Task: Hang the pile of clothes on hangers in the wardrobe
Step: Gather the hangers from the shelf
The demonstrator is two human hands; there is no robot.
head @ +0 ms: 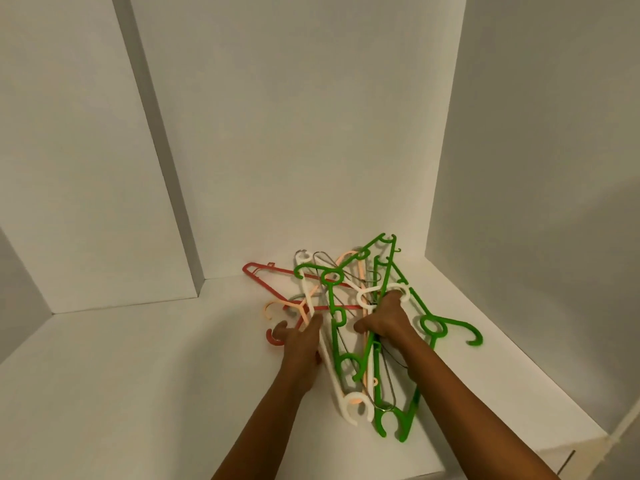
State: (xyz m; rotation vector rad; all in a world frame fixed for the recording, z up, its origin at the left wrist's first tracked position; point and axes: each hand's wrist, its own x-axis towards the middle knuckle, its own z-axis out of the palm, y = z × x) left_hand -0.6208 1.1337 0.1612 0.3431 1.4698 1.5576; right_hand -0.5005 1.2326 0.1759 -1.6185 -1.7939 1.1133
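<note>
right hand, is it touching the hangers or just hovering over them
Touching. The head view shows the right hand curled round several hangers in the pile, with no gap.

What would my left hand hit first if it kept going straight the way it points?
Likely the white hanger, right ahead of the left hand, then the red hanger; depth is unclear.

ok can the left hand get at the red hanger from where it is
Probably yes: the left hand sits right by the red hanger's hook, with nothing over it. Its arms run under the white hanger and green hangers, so it may snag.
</note>
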